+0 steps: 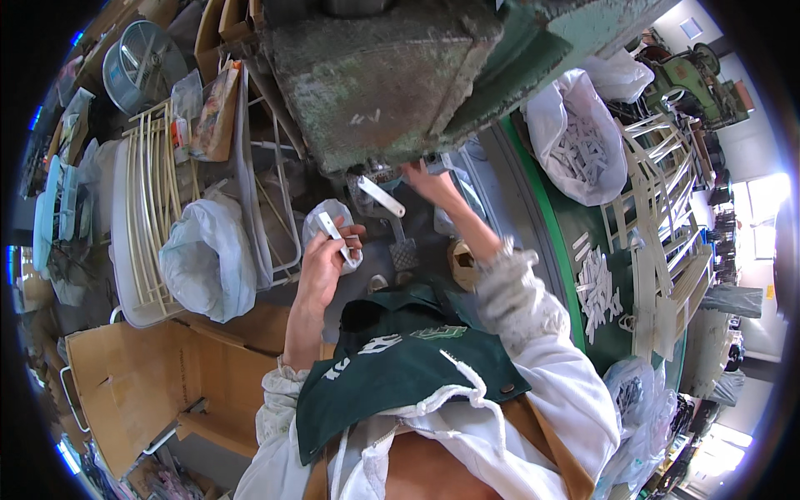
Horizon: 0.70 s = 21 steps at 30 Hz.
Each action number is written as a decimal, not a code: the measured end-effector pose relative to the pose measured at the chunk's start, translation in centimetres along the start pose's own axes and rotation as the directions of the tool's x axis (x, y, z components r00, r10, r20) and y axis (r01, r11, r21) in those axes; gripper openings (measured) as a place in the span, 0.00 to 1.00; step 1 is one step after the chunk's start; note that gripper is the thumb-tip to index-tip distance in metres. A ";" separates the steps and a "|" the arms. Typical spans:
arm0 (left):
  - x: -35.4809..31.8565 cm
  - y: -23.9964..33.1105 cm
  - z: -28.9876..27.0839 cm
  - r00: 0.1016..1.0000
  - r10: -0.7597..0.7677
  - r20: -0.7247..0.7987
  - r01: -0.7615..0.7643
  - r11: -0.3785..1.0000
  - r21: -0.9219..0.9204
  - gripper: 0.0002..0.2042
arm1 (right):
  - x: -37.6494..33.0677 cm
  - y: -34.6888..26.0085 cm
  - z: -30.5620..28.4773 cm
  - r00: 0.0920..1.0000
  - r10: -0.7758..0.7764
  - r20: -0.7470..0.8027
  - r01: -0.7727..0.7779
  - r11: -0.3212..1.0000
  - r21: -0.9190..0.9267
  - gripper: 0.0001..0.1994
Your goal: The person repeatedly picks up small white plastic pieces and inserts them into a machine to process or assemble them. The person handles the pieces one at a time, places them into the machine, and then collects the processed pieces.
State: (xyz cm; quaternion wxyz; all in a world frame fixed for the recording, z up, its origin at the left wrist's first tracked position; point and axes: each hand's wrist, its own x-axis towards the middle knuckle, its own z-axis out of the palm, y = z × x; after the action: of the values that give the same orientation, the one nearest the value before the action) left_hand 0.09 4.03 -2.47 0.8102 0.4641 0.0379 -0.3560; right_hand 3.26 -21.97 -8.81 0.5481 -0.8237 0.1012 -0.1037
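My left hand (pixel 322 260) is closed around a short white flat strip (pixel 333 236), its fingers curled below the machine's front. Another white strip (pixel 383 197) with a rounded end and a small hole juts out at a slant from under the big green machine (pixel 383 92). To the right of that strip, my right hand (pixel 428 185) reaches up to the machine's lower edge. Its fingertips are partly hidden there, so whether they grip anything does not show. Behind the left hand hangs or stands a small white bag (pixel 353 260).
A white bag (pixel 212 258) and long pale strips (pixel 150 208) lie at left, above an open cardboard box (pixel 125 392). On the green-topped table (pixel 575 225) at right are a sack of white pieces (pixel 575 142) and a loose pile (pixel 597 287). A pedal (pixel 405 254) is below the machine.
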 end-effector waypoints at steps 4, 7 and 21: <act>-0.2 -0.1 1.2 0.999 -0.037 0.013 0.037 0.999 0.002 0.19 | 5.2 8.9 4.3 0.900 -0.425 0.096 0.405 0.734 -0.545 0.11; -1.2 1.0 1.3 1.000 0.004 0.021 -0.005 1.000 0.029 0.19 | 5.8 7.9 6.3 0.895 -0.416 0.162 0.446 0.821 -0.356 0.17; -0.9 0.7 2.4 0.998 0.010 0.060 -0.017 0.992 0.128 0.15 | 7.0 8.8 0.7 0.899 -0.381 0.217 0.438 0.793 -0.423 0.18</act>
State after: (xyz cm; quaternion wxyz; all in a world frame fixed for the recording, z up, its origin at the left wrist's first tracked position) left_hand -0.75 2.85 -0.21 0.7817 0.5049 -0.0123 -0.3659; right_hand 9.72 -26.63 -16.78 0.3059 -0.9368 -0.0911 -0.1431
